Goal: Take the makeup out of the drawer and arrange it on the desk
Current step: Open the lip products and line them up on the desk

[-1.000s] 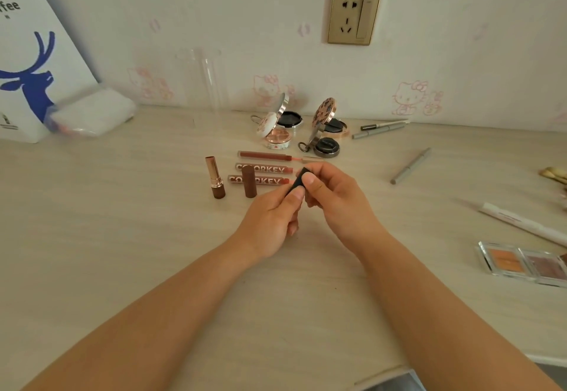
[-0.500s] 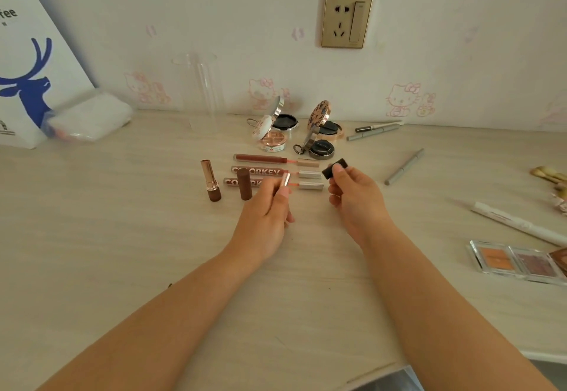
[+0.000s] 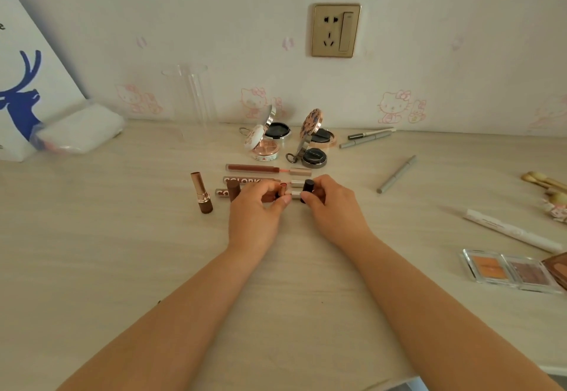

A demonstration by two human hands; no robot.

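My left hand [image 3: 257, 209] pinches a small uncapped lipstick [image 3: 280, 190] low over the desk. My right hand [image 3: 329, 203] grips its dark cap [image 3: 307, 188] just to the right, a finger's width from the lipstick. Both hands hover over a row of lip gloss tubes [image 3: 260, 169]; two tubes marked COLORKEY are partly hidden under my fingers. An open rose-gold lipstick [image 3: 201, 191] and its brown cap [image 3: 233, 190] stand upright to the left. Several open compacts [image 3: 264, 144] sit behind the tubes.
Grey pencils [image 3: 395, 174] and a white tube [image 3: 512, 231] lie to the right, with eyeshadow palettes [image 3: 509, 271] and brushes [image 3: 546, 180] near the right edge. A clear acrylic holder [image 3: 187, 99], a plastic pack [image 3: 79, 128] and a white deer-print bag [image 3: 24, 83] stand at the back left.
The hands first held the lipstick together, then pulled apart with the cap in the right. Now both have moved forward and close again, cap next to the lipstick.
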